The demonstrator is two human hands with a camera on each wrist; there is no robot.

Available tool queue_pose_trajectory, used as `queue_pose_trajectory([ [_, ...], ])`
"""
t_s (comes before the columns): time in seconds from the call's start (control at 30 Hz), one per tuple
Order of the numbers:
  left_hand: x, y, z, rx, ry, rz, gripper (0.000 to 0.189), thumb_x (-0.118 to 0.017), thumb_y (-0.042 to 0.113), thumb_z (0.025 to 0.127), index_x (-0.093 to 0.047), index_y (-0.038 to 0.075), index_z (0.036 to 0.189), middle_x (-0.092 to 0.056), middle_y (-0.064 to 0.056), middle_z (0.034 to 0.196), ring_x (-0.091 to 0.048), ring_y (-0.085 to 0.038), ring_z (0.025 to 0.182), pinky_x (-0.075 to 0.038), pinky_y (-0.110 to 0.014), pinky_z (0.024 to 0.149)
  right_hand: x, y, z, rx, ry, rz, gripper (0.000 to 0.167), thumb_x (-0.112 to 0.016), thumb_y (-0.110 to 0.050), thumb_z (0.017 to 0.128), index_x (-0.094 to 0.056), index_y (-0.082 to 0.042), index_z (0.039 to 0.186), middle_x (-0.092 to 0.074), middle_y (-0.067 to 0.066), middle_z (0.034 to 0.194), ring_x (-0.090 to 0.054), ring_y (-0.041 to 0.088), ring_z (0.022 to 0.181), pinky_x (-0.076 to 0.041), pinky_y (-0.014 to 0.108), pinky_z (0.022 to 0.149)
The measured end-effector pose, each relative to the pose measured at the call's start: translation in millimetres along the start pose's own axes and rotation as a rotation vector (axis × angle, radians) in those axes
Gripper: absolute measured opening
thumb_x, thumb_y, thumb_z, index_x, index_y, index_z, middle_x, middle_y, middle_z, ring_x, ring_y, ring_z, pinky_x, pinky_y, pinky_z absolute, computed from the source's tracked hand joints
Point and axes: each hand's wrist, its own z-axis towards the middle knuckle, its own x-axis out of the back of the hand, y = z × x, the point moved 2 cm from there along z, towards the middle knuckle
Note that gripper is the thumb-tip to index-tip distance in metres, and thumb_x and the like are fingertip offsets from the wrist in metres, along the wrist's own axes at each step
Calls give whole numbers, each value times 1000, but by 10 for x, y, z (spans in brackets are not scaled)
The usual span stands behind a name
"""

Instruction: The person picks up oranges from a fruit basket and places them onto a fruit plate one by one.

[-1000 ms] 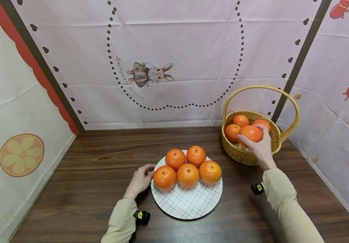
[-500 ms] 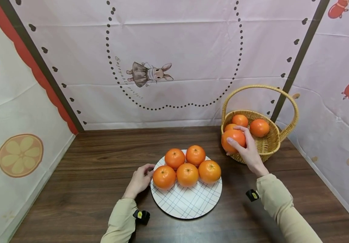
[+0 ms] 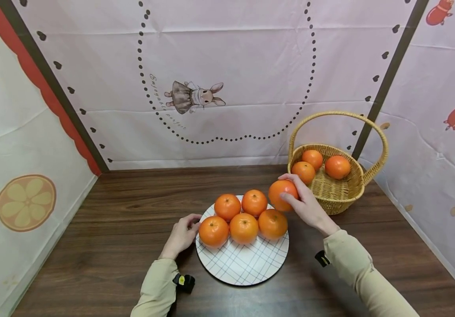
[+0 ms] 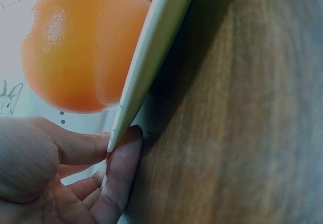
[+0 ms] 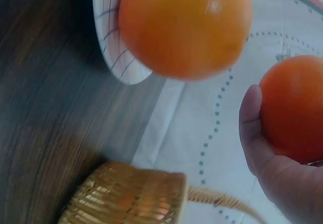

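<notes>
My right hand (image 3: pixel 305 203) grips an orange (image 3: pixel 282 195) just past the right rim of a round plate, with the thumb on its near side. In the right wrist view the held orange (image 5: pixel 298 110) is clear of the table. The white checked plate (image 3: pixel 243 266) bears several oranges in two rows, one of them a front orange (image 3: pixel 244 228). At the plate's left edge rests my left hand (image 3: pixel 181 235). The left wrist view shows its thumb above and fingers below, pinching the plate's rim (image 4: pixel 133 88) beside an orange (image 4: pixel 83 47).
A wicker basket (image 3: pixel 335 204) with a tall arched handle stands at the back right, holding 3 oranges, one at its right side (image 3: pixel 337 167). A brown wooden table (image 3: pixel 148 193) lies under everything. Printed cloth walls (image 3: pixel 227 66) close off the back and both sides.
My right hand has lifted an orange out of the basket and carried it left to the plate's right edge. The left hand has kept its place at the rim.
</notes>
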Motion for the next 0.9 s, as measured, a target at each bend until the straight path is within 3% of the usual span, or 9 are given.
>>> queue_pose_trajectory([
  [0.07, 3, 8, -2, 2, 0, -3, 28, -55, 7, 100, -65, 0, 126, -57, -8, 81, -49, -15, 65, -41, -24, 60, -50, -57, -6, 30, -26, -27, 41, -62, -12, 96, -49, -6, 134, -56, 14, 134, -58, 24, 112, -49, 33, 96],
  [0.3, 10, 10, -14, 7, -4, 4, 29, -55, 7, 100, -65, 1, 126, -57, -8, 81, -49, -15, 65, -42, -25, 60, -227, -252, -47, 97, -124, -100, 58, -75, -20, 86, -48, -13, 136, -54, 8, 133, -61, 21, 111, -53, 43, 95],
  [0.53, 15, 14, -13, -1, 2, 6, 28, -54, 7, 100, -65, 1, 125, -57, -8, 82, -49, -15, 65, -41, -25, 60, -354, -362, -66, 148, -163, -170, 67, -82, -26, 78, -49, -14, 134, -54, 3, 130, -61, 17, 111, -55, 39, 94],
  [0.9, 6, -2, -9, 3, -6, 7, 29, -55, 7, 100, -65, 1, 126, -57, -8, 82, -49, -16, 66, -41, -26, 61, -415, -433, -89, 182, -200, -163, 71, -87, -27, 73, -49, -13, 132, -55, 2, 130, -60, 16, 111, -54, 39, 95],
])
